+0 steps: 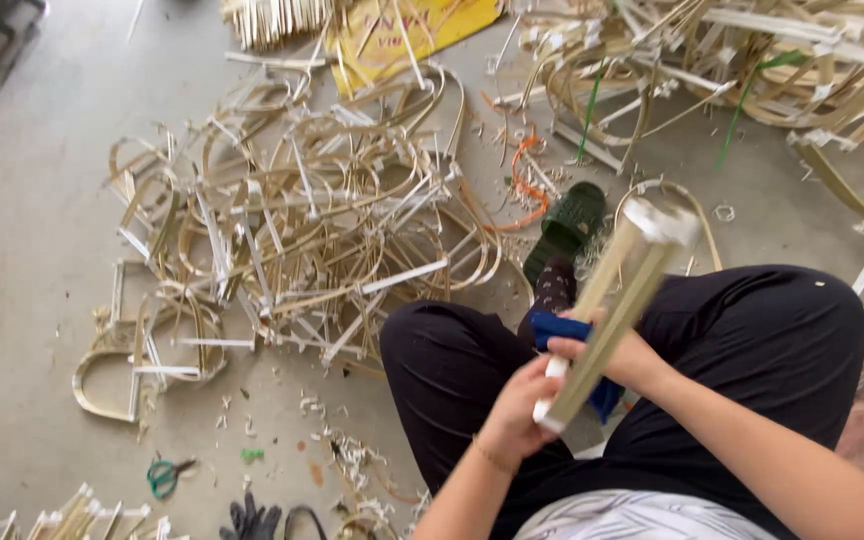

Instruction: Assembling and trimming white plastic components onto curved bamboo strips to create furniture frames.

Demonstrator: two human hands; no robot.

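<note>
Head view. We see the person seated on a grey concrete floor (32, 200), legs in black trousers crossed. The left hand (524, 402) has its fingers wrapped around the lower end of a long, flat bundle of pale bamboo strips bound with white tape (614, 300). The right hand (607, 345) clamps the same bundle slightly higher up, fingers curled over it. The bundle rises tilted from the lap toward upper right; its top end is motion-blurred. A blue cloth (557, 327) lies just under the hands, on the thigh. Ahead of the knees lies a heap of curved bamboo frames (302, 210). A dark green slipper (567, 225) sits beside it. Green-handled scissors (162, 475) lie at lower left, well apart from the hands.
</note>
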